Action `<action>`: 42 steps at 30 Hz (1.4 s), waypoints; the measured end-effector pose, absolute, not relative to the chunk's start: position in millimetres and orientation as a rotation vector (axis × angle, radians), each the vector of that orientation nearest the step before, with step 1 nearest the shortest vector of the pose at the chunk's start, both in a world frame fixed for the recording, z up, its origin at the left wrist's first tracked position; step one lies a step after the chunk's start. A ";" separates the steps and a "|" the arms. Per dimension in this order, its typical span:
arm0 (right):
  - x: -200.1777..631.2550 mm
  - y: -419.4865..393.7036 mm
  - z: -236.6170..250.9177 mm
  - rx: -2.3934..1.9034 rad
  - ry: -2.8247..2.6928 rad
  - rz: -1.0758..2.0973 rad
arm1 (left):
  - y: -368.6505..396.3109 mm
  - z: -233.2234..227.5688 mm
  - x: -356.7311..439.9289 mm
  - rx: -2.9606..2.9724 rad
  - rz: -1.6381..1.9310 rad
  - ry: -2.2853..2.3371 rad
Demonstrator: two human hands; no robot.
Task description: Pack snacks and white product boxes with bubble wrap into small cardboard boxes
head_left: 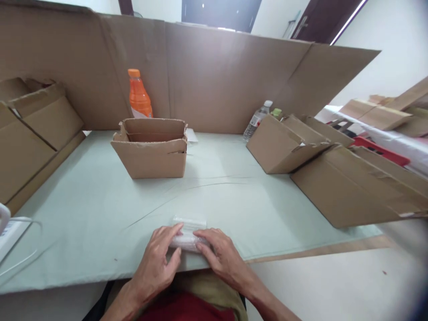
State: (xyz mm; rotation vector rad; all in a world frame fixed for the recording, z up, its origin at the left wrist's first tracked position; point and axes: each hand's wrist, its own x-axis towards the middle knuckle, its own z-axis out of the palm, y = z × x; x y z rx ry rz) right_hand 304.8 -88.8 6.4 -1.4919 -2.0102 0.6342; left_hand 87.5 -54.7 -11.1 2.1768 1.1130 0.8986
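Observation:
A small clear plastic packet (pixel 189 232) lies near the front edge of the pale green table (pixel 100 209). My left hand (pixel 159 261) and my right hand (pixel 221 256) both press on it with their fingertips, one from each side, fingers curled over its near part. The packet's near half is hidden under my fingers; what is inside it cannot be made out.
An open small cardboard box (pixel 150 149) stands mid-table, an orange bottle (pixel 139 96) behind it. More open boxes (pixel 287 145) and a water bottle (pixel 256 119) lie right. Cardboard boxes (pixel 33 129) at left, a tall cardboard wall (pixel 217 76) behind. White object (pixel 6 227) at left edge.

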 end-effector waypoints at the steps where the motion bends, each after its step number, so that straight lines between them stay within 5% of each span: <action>1: 306.2 -89.3 7.5 -1.523 -1.977 0.696 | -55.5 -12.6 88.3 2.150 0.873 1.130; 9: 319.7 -48.8 13.8 -1.706 -2.127 0.418 | -16.0 -30.5 110.6 2.193 0.842 1.340; 19: 322.4 -66.4 -0.1 -1.577 -1.924 0.891 | -36.2 -35.3 101.1 2.226 0.764 1.125; 28: 336.8 -52.2 -9.1 -1.645 -1.805 0.942 | 77.6 72.6 67.8 2.693 1.454 1.392; 33: 339.1 -55.9 -12.3 -1.552 -1.706 0.944 | 142.2 99.1 60.1 2.704 1.430 1.585; 42: 391.9 -59.5 60.3 -1.368 -1.311 1.102 | 49.2 95.1 50.3 2.776 1.401 1.338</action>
